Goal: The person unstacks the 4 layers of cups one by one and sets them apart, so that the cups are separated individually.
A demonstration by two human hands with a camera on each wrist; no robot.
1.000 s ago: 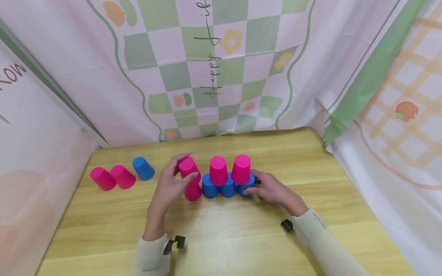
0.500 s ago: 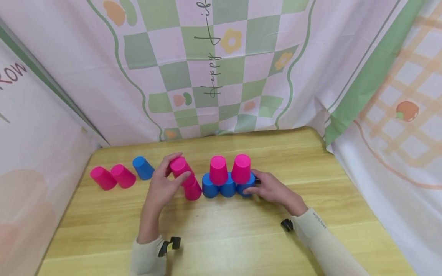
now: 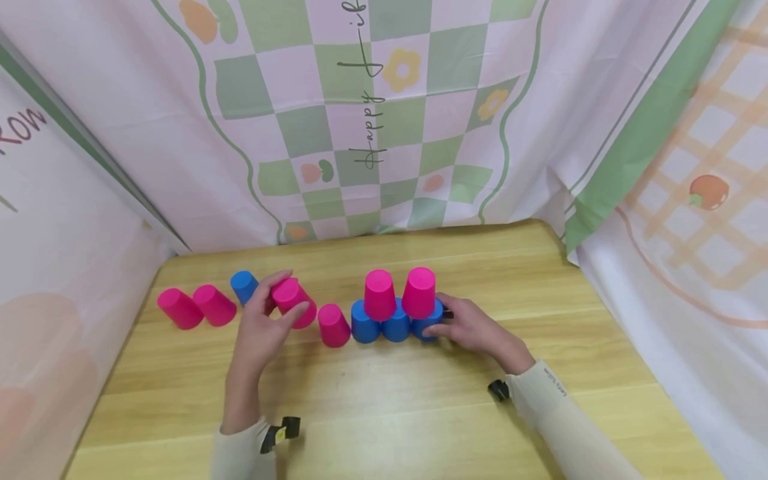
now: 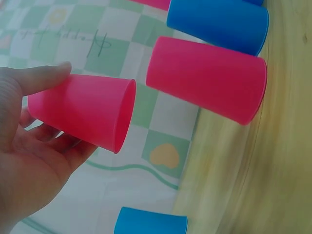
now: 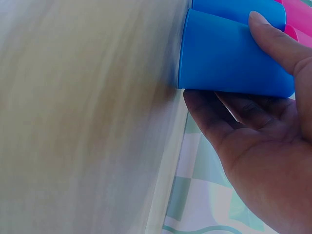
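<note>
My left hand holds an upside-down pink cup between thumb and fingers. In the left wrist view this cup hangs clear of the table, apart from a pink cup standing upside down there. That standing cup is at the left end of a row of three blue cups. Two pink cups sit on top of the blue row. My right hand grips the rightmost blue cup, thumb on its near side and fingers on its outer side.
Further left on the wooden table stand two pink cups and a blue cup, partly covered by my left hand. A patterned cloth hangs along the table's back edge, with more cloth at both sides.
My left hand has carried its pink cup leftward, from above the standing pink cup to beside it, and now partly covers the far blue cup. The right hand stays in place.
</note>
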